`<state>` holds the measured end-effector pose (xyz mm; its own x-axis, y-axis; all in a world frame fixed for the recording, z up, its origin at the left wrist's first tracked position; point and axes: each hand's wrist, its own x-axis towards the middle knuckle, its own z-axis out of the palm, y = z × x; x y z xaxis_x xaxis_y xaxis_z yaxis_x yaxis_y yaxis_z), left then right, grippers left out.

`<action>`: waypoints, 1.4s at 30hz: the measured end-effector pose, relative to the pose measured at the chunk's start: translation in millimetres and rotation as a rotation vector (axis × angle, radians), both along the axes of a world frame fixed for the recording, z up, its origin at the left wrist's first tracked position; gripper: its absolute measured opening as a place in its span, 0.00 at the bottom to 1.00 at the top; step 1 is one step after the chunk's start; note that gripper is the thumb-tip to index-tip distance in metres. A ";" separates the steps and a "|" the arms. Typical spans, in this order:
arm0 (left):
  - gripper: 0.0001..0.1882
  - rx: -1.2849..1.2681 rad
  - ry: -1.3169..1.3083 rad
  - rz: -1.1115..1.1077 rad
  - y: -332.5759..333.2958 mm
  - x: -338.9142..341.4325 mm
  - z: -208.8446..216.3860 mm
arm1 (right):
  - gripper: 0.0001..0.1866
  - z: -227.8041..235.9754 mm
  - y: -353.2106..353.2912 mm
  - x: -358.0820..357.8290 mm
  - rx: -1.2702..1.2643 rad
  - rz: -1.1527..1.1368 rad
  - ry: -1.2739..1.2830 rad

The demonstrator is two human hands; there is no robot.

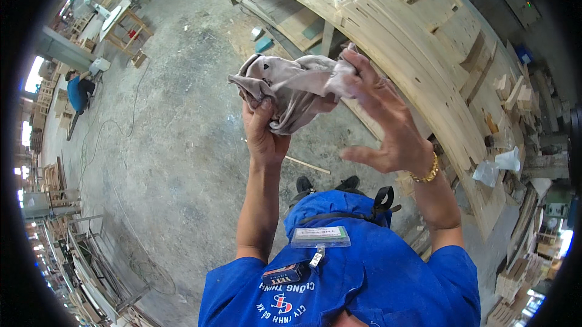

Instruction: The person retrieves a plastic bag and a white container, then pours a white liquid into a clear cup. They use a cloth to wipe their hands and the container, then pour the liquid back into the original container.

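Note:
A crumpled pale grey cloth (297, 87) with a few small dark marks hangs in front of me at the middle of the view. My left hand (262, 124) is closed round its lower left part, bunching the folds. At the cloth's right end, my right hand (388, 121) is raised with thumb and fingers spread apart. The cloth's end lies against those fingers, which are slightly blurred. A gold-coloured bracelet (427, 169) circles my right wrist.
To my right runs a long wooden workbench (388, 17) with wood strips and plastic bags (497, 166) on it. A thin stick (308, 165) lies on the concrete floor (176, 163). At the far left a person (77, 93) crouches near a cable; metal racks (91, 260) stand at the lower left.

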<state>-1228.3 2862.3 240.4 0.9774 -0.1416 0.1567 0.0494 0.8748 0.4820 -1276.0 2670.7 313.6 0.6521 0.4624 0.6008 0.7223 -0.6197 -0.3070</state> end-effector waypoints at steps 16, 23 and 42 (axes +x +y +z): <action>0.24 0.024 0.205 -0.274 -79.1 18.5 -30.5 | 0.46 -31.2 -131.8 -34.2 1.258 0.111 0.495; 0.28 0.309 -0.015 -0.136 -109.6 33.3 -5.4 | 0.46 -64.5 -188.8 -39.8 1.375 0.128 0.502; 0.18 0.930 -1.090 -0.502 -258.8 107.3 8.0 | 0.40 -29.6 -283.8 -37.6 2.100 0.486 0.381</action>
